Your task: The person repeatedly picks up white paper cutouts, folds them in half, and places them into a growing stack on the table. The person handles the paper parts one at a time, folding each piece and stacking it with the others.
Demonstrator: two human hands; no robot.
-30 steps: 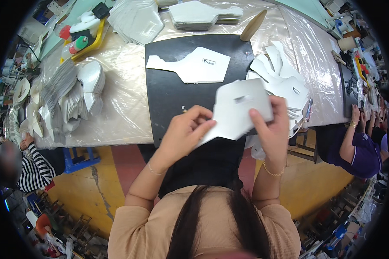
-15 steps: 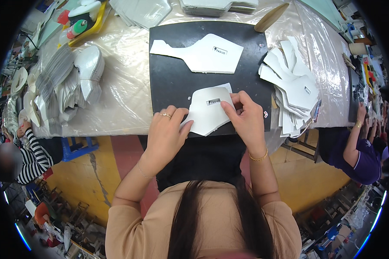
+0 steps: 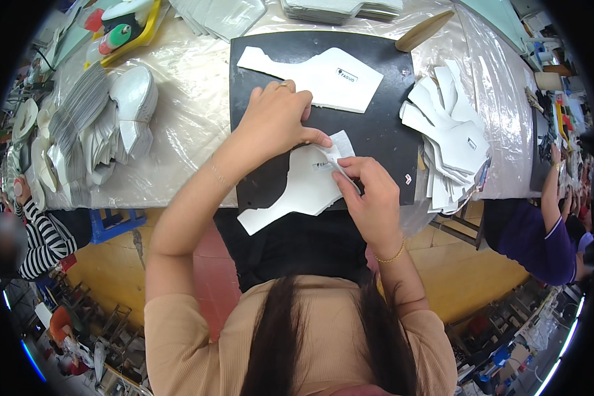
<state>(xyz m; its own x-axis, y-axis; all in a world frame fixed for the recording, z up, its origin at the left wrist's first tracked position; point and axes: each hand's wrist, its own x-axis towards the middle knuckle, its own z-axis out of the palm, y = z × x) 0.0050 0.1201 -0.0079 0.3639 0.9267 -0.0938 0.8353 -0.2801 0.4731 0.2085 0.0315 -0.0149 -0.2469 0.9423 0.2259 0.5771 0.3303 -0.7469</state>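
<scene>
left hand [image 3: 277, 122]: palm down, fingers curled, thumb and forefinger pressing top edge of white cut piece [image 3: 297, 191]; ring on one finger
right hand [image 3: 369, 195]: thumb and forefinger pinching right edge of same white cut piece, beside its small label; thin gold bracelet at wrist
white cut piece: flat, curved shoe-panel shape, lying on near part of black mat [image 3: 383, 132]; lower tail hanging over mat's near edge and table's near edge
second white piece [image 3: 320, 76]: same kind of shape, small dark label, flat on far half of black mat, just beyond left hand, apart from held piece
black mat: rectangular, centre of table, reaching near edge
stack of white pieces [image 3: 449, 138]: fanned out, right of mat, close to table's near right corner
wooden tool [image 3: 424, 31]: oblong, tan, off far right corner of mat
table [image 3: 191, 86]: covered in clear plastic sheet
white shoe parts [image 3: 109, 122]: bundled piles, left side of table
grey stacks [image 3: 340, 8]: far edge of table, partly cut off
seated person in purple [image 3: 541, 231]: beyond right end of table, arm raised to it
person in striped top [image 3: 36, 241]: lower left, below table's left end
</scene>
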